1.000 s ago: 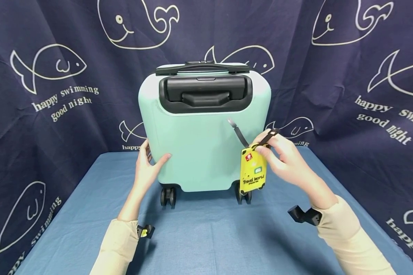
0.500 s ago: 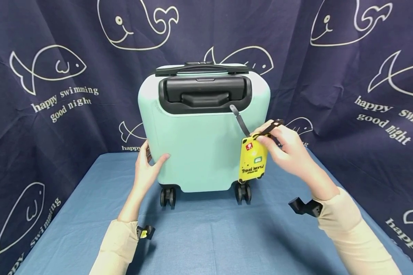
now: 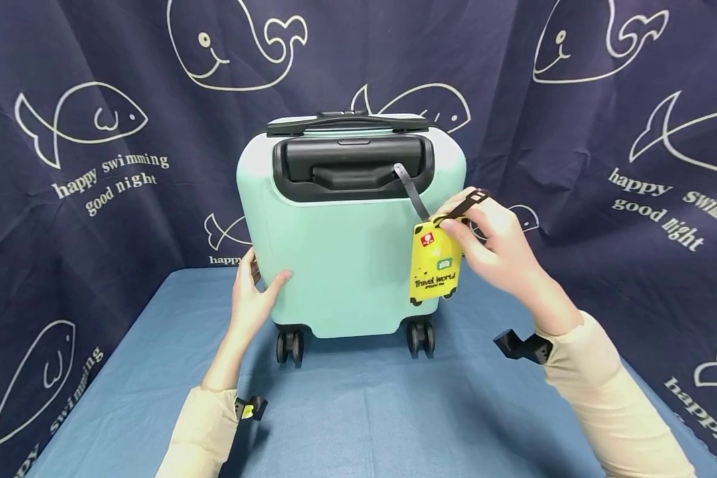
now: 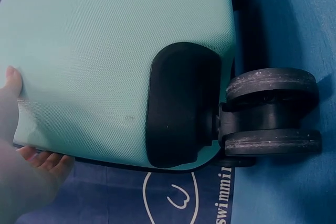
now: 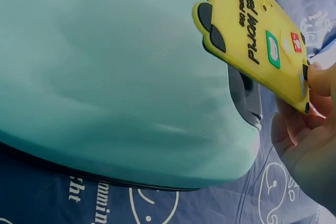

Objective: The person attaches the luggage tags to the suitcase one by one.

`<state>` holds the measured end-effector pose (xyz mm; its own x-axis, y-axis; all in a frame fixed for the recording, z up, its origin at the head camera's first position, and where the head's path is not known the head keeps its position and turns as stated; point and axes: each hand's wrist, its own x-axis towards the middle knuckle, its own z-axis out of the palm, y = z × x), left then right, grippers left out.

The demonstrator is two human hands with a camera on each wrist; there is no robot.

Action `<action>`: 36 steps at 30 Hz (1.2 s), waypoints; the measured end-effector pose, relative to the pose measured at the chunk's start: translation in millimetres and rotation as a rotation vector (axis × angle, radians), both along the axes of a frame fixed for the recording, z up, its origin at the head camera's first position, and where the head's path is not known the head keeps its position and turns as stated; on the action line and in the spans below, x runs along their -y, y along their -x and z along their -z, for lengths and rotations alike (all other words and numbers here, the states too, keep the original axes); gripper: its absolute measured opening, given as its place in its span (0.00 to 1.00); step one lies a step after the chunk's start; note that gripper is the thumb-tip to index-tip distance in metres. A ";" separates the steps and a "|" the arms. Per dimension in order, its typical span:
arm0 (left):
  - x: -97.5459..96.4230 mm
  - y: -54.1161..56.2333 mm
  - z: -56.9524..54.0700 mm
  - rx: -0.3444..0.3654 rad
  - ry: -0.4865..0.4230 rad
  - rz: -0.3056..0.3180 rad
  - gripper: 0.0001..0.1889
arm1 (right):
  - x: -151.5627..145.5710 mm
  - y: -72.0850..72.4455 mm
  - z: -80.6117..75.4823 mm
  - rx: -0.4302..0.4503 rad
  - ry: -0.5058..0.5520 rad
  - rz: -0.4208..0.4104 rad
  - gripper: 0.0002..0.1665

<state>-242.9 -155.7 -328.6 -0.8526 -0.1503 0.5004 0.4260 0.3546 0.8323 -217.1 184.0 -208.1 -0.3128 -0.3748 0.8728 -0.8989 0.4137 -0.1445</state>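
Observation:
A mint-green suitcase [image 3: 340, 265] stands upright on its wheels, with a black carry handle [image 3: 349, 123] and a retracted pull handle [image 3: 354, 158] at the top. My left hand [image 3: 252, 295] grips its left side, thumb on the near face and fingers around the edge. Between thumb and fingers, my right hand [image 3: 492, 242] pinches a yellow luggage tag [image 3: 435, 259] by its top end, before the suitcase's right side. The tag's black strap [image 3: 411, 191] sticks up to the left, its tip in front of the pull handle recess. A buckle end [image 3: 478, 196] shows above the fingers.
Blue cloth [image 3: 358, 411] covers the table under the suitcase. A navy curtain [image 3: 119, 212] with white fish drawings hangs behind and at both sides. Black twin wheels [image 4: 273, 111] stick out below the suitcase. Each wrist carries a small black camera [image 3: 522, 345].
My right hand has raised the luggage tag, so the strap tip has gone from below the pull handle recess to in front of it. My left hand has stayed on the suitcase's side.

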 end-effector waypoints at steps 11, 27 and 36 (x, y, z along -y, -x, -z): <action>-2.3 -4.7 -2.1 0.017 0.015 -0.006 0.38 | 4.3 2.5 -14.5 -0.001 -0.002 0.029 0.08; 10.8 15.2 20.5 -0.044 -0.004 0.006 0.39 | 9.9 10.2 -50.2 0.084 0.033 0.079 0.06; 10.0 13.5 17.9 -0.046 -0.017 0.003 0.39 | 17.1 15.2 -69.9 0.289 0.079 0.091 0.10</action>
